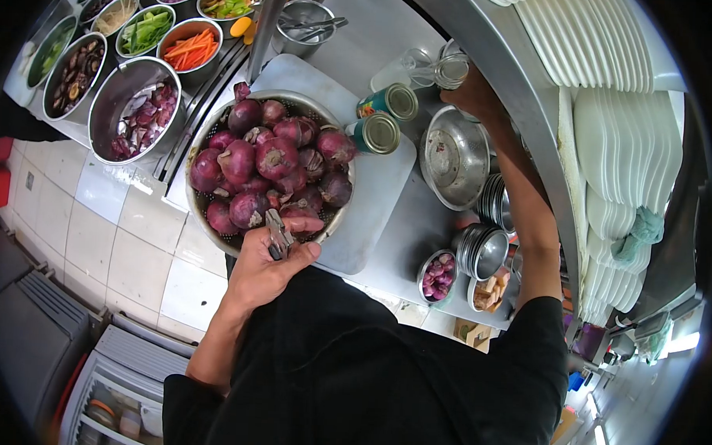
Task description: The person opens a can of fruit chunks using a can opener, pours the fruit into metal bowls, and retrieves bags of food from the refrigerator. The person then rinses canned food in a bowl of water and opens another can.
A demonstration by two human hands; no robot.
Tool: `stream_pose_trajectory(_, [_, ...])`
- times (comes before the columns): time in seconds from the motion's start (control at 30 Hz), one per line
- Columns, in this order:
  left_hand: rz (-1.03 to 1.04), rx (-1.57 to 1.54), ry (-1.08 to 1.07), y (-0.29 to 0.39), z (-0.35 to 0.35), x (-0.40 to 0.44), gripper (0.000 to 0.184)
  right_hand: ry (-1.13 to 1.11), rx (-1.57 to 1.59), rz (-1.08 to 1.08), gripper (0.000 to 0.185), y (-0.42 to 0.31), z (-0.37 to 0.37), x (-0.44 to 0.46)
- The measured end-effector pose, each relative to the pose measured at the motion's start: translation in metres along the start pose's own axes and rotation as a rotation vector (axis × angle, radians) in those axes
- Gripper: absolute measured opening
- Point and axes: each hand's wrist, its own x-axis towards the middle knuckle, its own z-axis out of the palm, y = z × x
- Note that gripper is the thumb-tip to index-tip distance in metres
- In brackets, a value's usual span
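Note:
A perforated metal colander (195, 166) full of red onions (277, 158) stands partly on a pale cutting board (380, 200). At its near rim my left hand (264, 270) is closed around a small metal tool (279, 234), whose exact kind is unclear. My right arm reaches to the far right, and my right hand (476, 93) is beside a clear glass (451, 71); its fingers are mostly hidden. Two tins, one (401, 102) behind the other (377, 134), stand at the colander's right side.
Bowls of cut vegetables, with carrot strips (191, 52) and onion peelings (146, 121), fill the upper left. A wide metal bowl (454, 158), stacked small bowls (482, 252) and a bowl of shallots (438, 276) stand right. Plates (633, 146) line the shelf beyond its metal edge (543, 143).

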Motion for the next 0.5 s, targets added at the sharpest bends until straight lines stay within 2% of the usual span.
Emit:
stream_pose_trajectory(0.17, [-0.016,-0.002,0.026,-0.001,-0.002,0.002,0.029,0.096,0.125,-0.139,0.094,0.006,0.009,0.004])
stream_pose_trajectory(0.5, [-0.005,0.061,0.020,-0.003,-0.001,0.004,0.027,-0.021,0.157,-0.059,0.089,-0.015,-0.001,0.003])
